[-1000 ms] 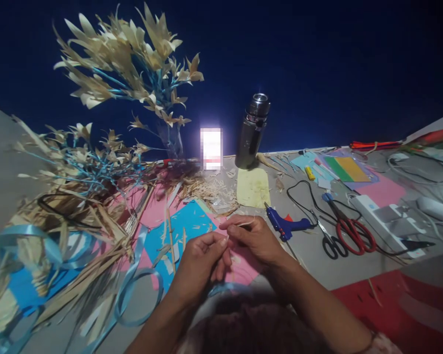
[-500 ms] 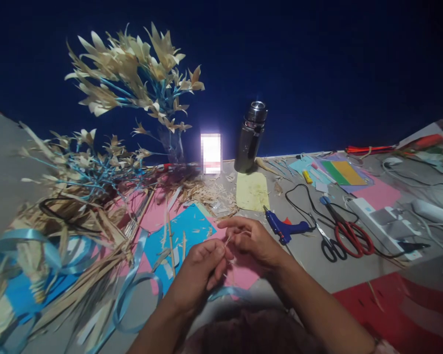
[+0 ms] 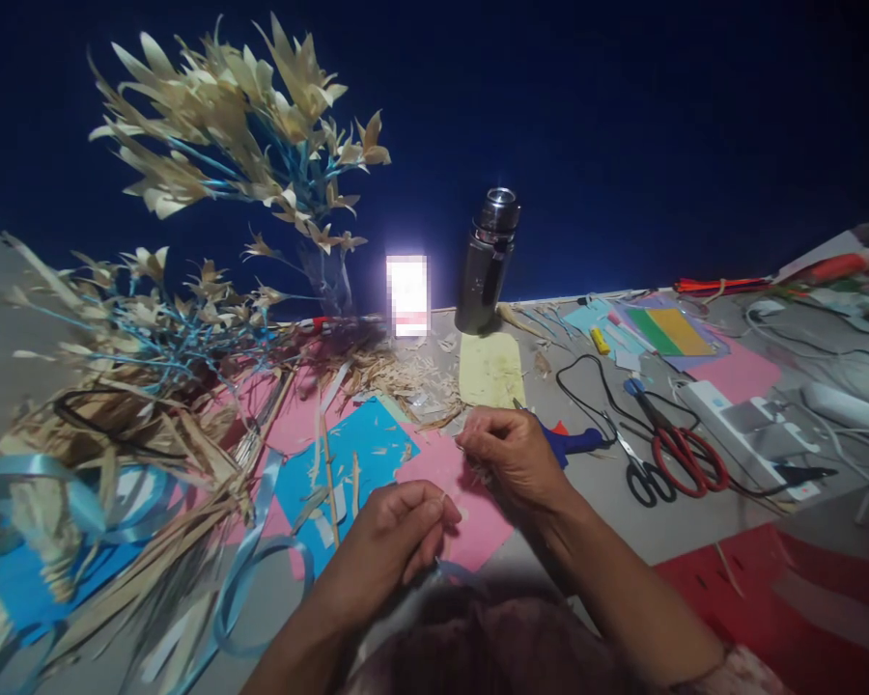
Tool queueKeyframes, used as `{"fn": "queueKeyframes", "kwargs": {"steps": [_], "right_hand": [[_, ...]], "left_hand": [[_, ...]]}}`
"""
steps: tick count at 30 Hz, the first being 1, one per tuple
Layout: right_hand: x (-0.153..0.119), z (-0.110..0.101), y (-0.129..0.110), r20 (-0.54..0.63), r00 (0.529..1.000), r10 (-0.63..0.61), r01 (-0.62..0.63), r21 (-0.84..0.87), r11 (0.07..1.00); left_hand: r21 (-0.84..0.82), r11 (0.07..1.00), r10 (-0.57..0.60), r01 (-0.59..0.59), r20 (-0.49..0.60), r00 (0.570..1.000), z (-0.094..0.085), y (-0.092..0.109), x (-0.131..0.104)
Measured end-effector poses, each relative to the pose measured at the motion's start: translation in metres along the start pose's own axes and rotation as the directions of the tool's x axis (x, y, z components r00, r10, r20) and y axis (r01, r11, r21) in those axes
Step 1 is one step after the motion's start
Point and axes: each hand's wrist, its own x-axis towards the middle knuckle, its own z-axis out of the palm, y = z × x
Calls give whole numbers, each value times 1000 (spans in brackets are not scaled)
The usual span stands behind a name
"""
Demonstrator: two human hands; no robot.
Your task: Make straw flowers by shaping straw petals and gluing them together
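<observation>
Low in the middle, my left hand (image 3: 409, 529) is closed in a pinch, with a thin pale bit showing at its fingertips, too small to name. Above and to the right, my right hand (image 3: 511, 449) is pinched too, and some pale scraps show beneath its fingers; what it grips I cannot make out. The two hands are apart, over pink paper (image 3: 445, 461). A blue sheet (image 3: 369, 434) with shredded husk bits on it lies left of them. Close beyond my right hand, a blue glue gun (image 3: 575, 442) is partly covered by it.
Dried-husk flowers (image 3: 261, 116) on blue stems rise at the left, above husk strips and light blue ribbon (image 3: 232, 589). A dark flask (image 3: 487, 265) stands at the back near a bright light (image 3: 408, 294). Scissors (image 3: 685, 458), a power strip (image 3: 739, 434) and cables lie right.
My hands have come apart: the right one has moved up and away from the left, now covering part of the glue gun. The view has shifted slightly.
</observation>
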Motion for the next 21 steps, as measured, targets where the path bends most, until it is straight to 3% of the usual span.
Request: {"fn": "queueKeyframes", "kwargs": {"steps": [4,10,12,15,18,21], "right_hand": [[0,1,-2,-128,992,-24,24,-2,1000],[2,8,-2,-230,969,-91,47,-189,981],[4,12,-3,-250,961,-116,53,-245,968],[7,16,-5,-273,950,-150,63,-303,951],[10,17,-4,-283,944,-172,89,-282,955],[12,15,-1,-250,964,-88,56,-129,990]], "left_hand": [[185,982,42,-38,-18,999,1,3,-6],[398,908,133,-132,24,991,1,8,-10],[376,917,114,-129,62,992,0,6,-11],[231,973,-3,-14,75,997,0,2,-10],[97,993,-57,61,-38,998,-2,1,-8],[95,995,16,7,-241,970,-4,3,-6]]}}
